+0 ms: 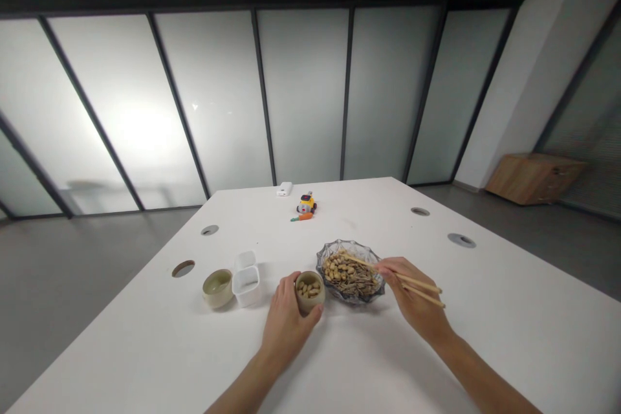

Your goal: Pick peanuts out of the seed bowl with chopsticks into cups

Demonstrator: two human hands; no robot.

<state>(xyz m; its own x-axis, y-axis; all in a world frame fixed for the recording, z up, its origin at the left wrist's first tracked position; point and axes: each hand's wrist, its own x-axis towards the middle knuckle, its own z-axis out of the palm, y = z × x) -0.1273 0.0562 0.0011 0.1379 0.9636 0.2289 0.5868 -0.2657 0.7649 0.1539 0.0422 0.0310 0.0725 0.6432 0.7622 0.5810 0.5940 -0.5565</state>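
My left hand (290, 312) is wrapped round a small ceramic cup (310, 305) that stands beside the glass bowl. Several peanuts (309, 289) lie inside the cup. In my right hand (410, 294) is a pair of wooden chopsticks (421, 283), their tips reaching into the scalloped glass bowl (356, 247). That bowl holds peanuts (334, 266) on its left side and sunflower seeds (356, 286) toward the front and right. Whether the tips pinch a peanut is too small to tell.
Left of my hand stand a white plastic container (247, 295) and a second ceramic cup (218, 298). Farther back on the white table (204, 362) are a toy car (306, 204), a toy carrot (305, 217) and a white box-shaped device (284, 189). Cable holes (183, 268) pierce the tabletop.
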